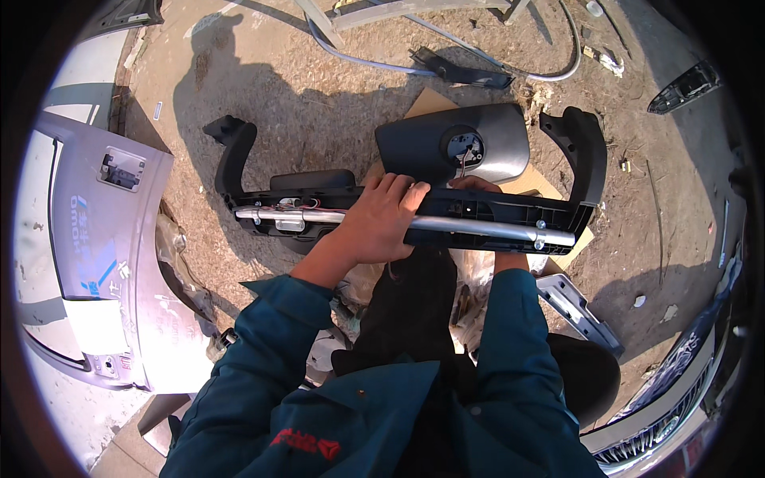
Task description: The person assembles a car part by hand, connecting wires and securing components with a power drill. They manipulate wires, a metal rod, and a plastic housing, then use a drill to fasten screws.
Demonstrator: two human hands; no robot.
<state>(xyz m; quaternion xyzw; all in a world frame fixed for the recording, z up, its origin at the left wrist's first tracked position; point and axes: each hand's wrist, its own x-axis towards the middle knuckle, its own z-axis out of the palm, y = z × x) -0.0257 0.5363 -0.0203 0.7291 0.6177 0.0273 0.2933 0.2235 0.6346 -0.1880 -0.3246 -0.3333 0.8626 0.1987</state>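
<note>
A long black truck mirror bracket point(510, 209) lies crosswise in front of me, a curved arm at each end. Along it runs a silver metal tube point(470, 227), clamped near its right end. My left hand point(382, 219) is wrapped over the tube and the bracket near the middle. From below, my right hand point(476, 185) reaches under the bracket; its fingers curl over the far edge, while the palm is hidden. Thin red and white wires point(307, 204) show at the left part of the tube. Just beyond lies a dark mirror housing point(414, 147) with a round opening and a cable.
A silver vehicle door point(135, 215) stands at the left. Cardboard point(430, 101) lies under the housing. Farther off are a black plastic strip point(462, 72), a grey hose point(374, 65) and a metal frame point(414, 9). A grey panel point(578, 311) and a grille point(653, 434) are at the right.
</note>
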